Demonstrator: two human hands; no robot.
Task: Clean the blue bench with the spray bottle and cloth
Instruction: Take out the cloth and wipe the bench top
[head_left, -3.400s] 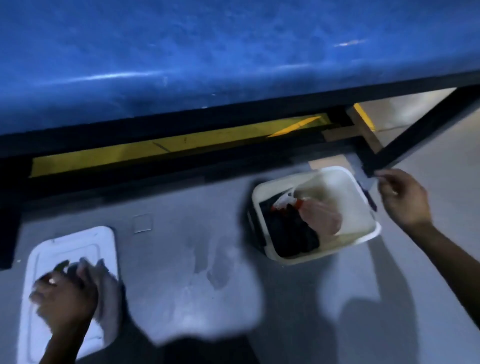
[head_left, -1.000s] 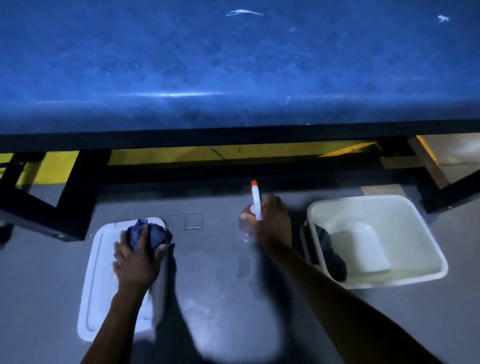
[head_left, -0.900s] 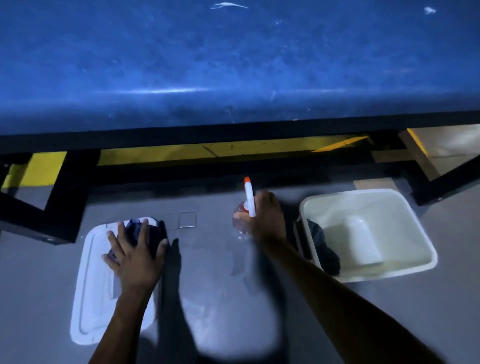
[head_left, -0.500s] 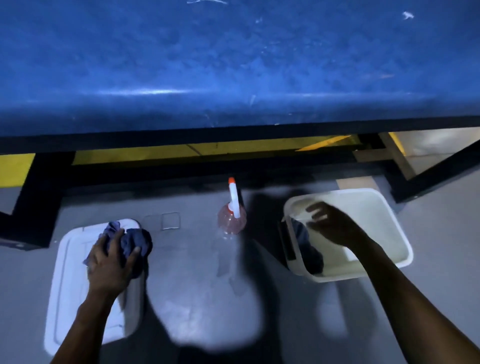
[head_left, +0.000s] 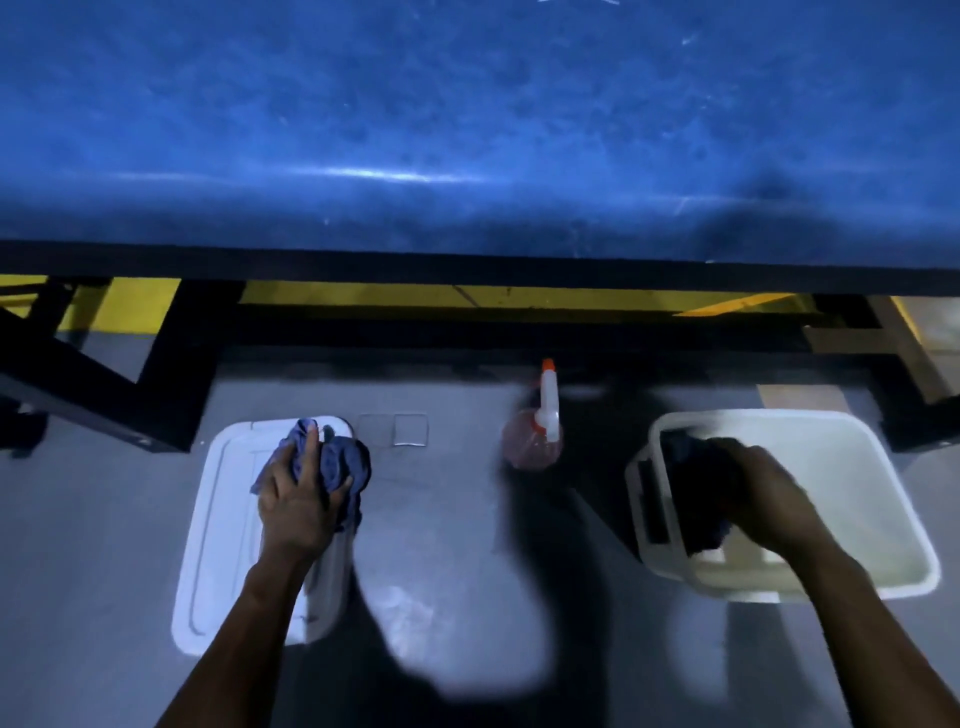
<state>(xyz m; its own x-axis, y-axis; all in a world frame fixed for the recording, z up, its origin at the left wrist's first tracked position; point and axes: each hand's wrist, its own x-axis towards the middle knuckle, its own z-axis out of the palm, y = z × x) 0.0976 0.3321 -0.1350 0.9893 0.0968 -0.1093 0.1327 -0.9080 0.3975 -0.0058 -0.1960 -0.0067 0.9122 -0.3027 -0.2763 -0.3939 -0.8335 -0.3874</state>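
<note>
The left hand (head_left: 298, 501) grips a blue cloth (head_left: 337, 462) on a white lid (head_left: 218, 545), while the right hand (head_left: 769, 499) grasps dark cloth (head_left: 696, 488) in the tub (head_left: 872, 499) beside the spray bottle (head_left: 540, 431).

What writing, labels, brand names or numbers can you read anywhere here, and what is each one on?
None can be read.
Spray bottle: no label legible; blurred.
White lid under the left hand and blue cloth: plain, no text shows.
White tub, where the right hand grips a dark cloth: no markings visible.
Blue bench: only scuffs.
</note>
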